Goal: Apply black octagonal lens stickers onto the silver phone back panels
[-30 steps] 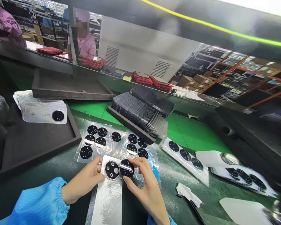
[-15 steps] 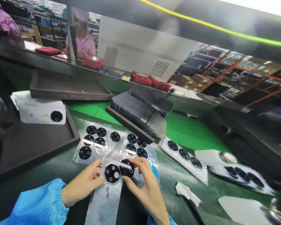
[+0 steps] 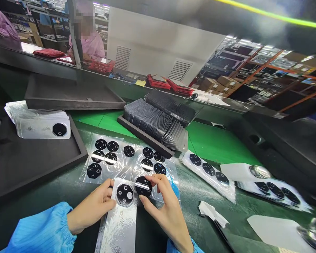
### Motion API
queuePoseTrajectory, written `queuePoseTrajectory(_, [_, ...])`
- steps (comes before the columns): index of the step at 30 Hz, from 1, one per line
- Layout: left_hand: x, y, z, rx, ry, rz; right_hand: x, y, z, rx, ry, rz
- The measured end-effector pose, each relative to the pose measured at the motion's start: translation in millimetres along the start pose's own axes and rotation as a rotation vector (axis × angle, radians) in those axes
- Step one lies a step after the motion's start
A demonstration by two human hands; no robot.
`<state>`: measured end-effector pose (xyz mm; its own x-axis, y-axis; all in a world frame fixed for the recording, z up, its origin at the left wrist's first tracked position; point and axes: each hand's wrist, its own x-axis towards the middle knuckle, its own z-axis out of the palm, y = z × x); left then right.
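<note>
My left hand (image 3: 93,207) grips the upper left edge of a silvery phone back cover (image 3: 119,223) that lies lengthwise toward me, its black octagonal camera area (image 3: 124,194) at the far end. My right hand (image 3: 164,209) pinches a black octagonal lens piece (image 3: 143,186) between thumb and fingers, right beside that camera area. Both hands wear blue sleeves. Just beyond them lie clear film sheets (image 3: 109,158) with several more black octagonal lens pieces.
A dark tray (image 3: 39,165) at left holds a stack of finished covers (image 3: 39,123). A tray of fanned dark sheets (image 3: 158,123) stands beyond. More lens strips (image 3: 208,170), white liners and paper scraps (image 3: 213,214) lie right. Other people in pink work across the line.
The cover's camera end shifted slightly under my hands, and the view moved a little down and right. The right hand still holds the lens piece beside the camera area.
</note>
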<state>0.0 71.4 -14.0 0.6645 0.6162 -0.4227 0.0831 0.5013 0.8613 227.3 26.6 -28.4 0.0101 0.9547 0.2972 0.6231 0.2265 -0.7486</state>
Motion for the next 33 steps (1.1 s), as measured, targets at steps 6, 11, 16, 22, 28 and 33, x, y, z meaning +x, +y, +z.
queuePoseTrajectory(6, [4.9, -5.9, -3.1, -0.032, -0.005, 0.017, 0.0, 0.2, -0.9, -0.006, 0.004, 0.012])
queuePoseTrajectory(11, [4.2, -6.3, -3.4, -0.019, 0.004, 0.004, 0.2, 1.0, -0.3, -0.004, -0.004, 0.02])
queuePoseTrajectory(16, [1.7, -5.1, -2.2, -0.033, -0.018, 0.011, -1.2, -0.1, -0.9, -0.005, -0.003, 0.025])
queuePoseTrajectory(22, [3.1, -5.1, -3.4, -0.057, -0.032, 0.002, -0.8, -0.6, -0.9, -0.013, 0.0, 0.025])
queuePoseTrajectory(28, [2.2, -6.3, -3.9, -0.023, -0.025, 0.015, 0.1, -1.9, -1.3, -0.008, 0.007, 0.017])
queuePoseTrajectory(33, [1.6, -5.4, -3.6, -0.004, -0.012, 0.012, -0.4, -2.8, -1.7, -0.012, 0.009, 0.021])
